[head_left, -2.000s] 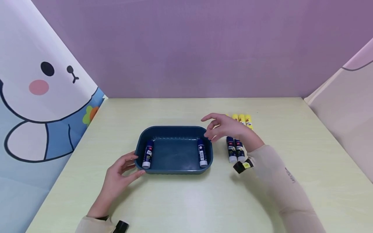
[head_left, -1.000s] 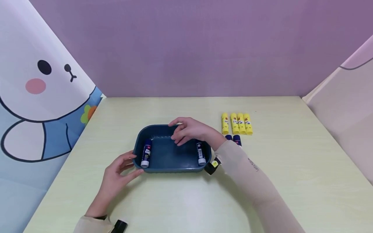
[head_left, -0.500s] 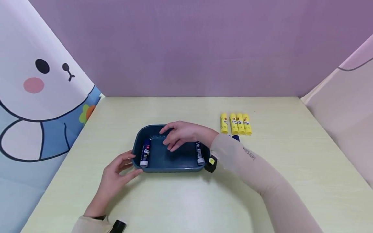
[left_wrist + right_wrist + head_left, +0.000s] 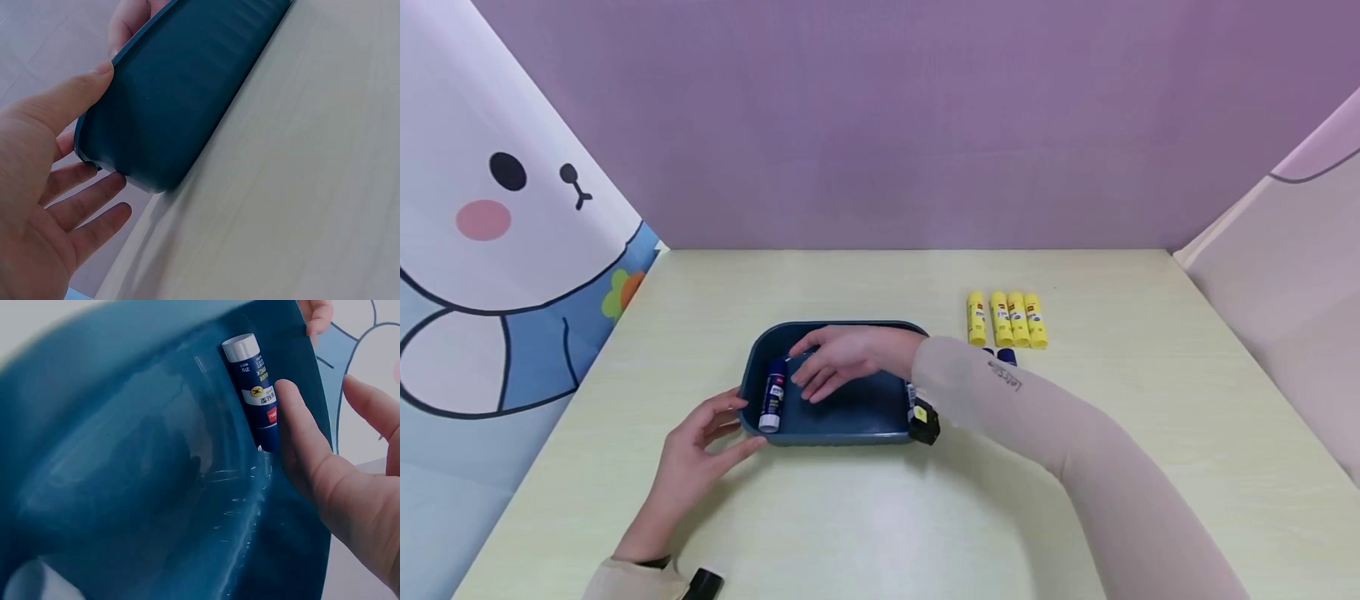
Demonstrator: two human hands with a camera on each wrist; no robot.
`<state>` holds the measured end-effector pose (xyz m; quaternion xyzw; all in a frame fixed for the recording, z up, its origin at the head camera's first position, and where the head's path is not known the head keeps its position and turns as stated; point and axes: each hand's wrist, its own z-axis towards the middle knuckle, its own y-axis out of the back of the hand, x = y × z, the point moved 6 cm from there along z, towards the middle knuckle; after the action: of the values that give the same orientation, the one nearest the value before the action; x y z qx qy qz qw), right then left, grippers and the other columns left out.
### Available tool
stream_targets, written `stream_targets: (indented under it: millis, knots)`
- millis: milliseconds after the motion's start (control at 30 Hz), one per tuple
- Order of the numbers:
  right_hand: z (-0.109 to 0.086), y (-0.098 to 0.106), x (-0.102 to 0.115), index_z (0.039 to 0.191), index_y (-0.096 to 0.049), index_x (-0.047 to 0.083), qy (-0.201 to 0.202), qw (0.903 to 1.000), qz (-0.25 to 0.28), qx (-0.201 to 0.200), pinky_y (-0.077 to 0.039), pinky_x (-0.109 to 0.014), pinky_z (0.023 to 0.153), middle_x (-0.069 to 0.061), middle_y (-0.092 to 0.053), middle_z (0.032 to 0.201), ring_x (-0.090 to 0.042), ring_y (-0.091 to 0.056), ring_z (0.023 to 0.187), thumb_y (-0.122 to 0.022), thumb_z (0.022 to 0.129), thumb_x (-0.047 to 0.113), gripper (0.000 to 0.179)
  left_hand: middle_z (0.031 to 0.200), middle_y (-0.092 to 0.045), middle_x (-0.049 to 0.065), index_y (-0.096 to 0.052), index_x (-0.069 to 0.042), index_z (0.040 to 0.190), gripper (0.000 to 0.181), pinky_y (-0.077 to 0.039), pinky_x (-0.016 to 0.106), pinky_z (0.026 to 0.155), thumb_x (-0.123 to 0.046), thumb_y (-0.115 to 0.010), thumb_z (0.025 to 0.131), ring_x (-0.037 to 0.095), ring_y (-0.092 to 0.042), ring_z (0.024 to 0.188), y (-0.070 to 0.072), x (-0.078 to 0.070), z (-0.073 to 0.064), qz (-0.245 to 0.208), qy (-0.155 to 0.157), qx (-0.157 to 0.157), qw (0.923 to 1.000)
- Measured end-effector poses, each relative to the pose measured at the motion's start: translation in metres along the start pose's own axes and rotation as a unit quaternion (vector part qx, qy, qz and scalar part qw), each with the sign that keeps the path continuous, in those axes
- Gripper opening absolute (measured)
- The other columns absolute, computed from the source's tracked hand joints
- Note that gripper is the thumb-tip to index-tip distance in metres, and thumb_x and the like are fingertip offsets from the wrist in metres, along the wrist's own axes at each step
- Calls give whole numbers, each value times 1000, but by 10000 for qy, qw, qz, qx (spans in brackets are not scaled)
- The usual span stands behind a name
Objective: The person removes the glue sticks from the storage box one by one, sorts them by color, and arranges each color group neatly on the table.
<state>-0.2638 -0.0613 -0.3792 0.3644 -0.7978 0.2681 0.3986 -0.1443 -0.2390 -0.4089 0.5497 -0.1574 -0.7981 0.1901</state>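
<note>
- Left hand (image 4: 696,454): holding the teal tray's (image 4: 842,438) near left corner between thumb and fingers; a loosening hold could be letting it slide on the surface (image 4: 850,517).
- Left glue stick (image 4: 772,396): lying inside the tray, at its left end; brushing fingers could be rolling it.
- Right hand (image 4: 833,362): hovering above the tray, fingers loosely spread, pinching nothing visible.
- Right glue stick (image 4: 911,391): lying inside, right end, mostly hidden; the wrist camera (image 4: 924,422) could be snagging it.
- Dark blue glue sticks (image 4: 1007,357): showing only ends past the sleeve (image 4: 1022,417); a sweeping arm could be scattering them.
- Yellow glue sticks (image 4: 1017,318): lying far right.

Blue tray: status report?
Left hand holds tray at left. Right hand empty, over tray. Blue glue stick inside, left end. Right sleeve partly hides another.
</note>
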Motion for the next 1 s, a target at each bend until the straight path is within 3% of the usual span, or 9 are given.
stream_targets:
  millis: [267, 633, 767, 1000]
  knots:
    - [19, 2, 4, 150, -32, 0, -73, 9992, -328, -197, -53, -46, 97, -28, -58, 131, -39, -60, 117, -56, 98, -5, 57, 131, -59, 21, -60, 3, 117, 50, -54, 16, 86, 10, -83, 73, -3, -62, 103, -1, -1, -1, -59, -71, -35, 10000]
    - [41, 9, -4, 152, -32, -1, -320, 9982, -466, -210, -50, -46, 102, -27, -55, 135, -37, -56, 124, -56, 96, -9, 61, 131, -59, 21, -60, 4, 118, 51, -54, 16, 87, 11, -83, 73, -3, -62, 103, -3, 0, 0, -117, -107, -15, 9999]
    - [47, 8, -7, 149, -37, -4, -245, 9984, -499, -142, -51, -44, 101, -28, -59, 129, -36, -58, 120, -55, 96, -10, 57, 131, -59, 21, -60, 5, 118, 51, -54, 16, 87, 11, -83, 73, -1, -62, 104, -2, 0, 1, -144, -93, 6, 9999]
    - [52, 0, -6, 138, -49, -8, -18, 9963, -860, 77, -57, -37, 91, -16, -63, 106, -23, -63, 92, -59, 94, -11, 45, 133, -58, 19, -60, 3, 118, 50, -53, 15, 87, 8, -83, 74, -3, -61, 104, -2, 1, 0, -34, -56, 22, 10000]
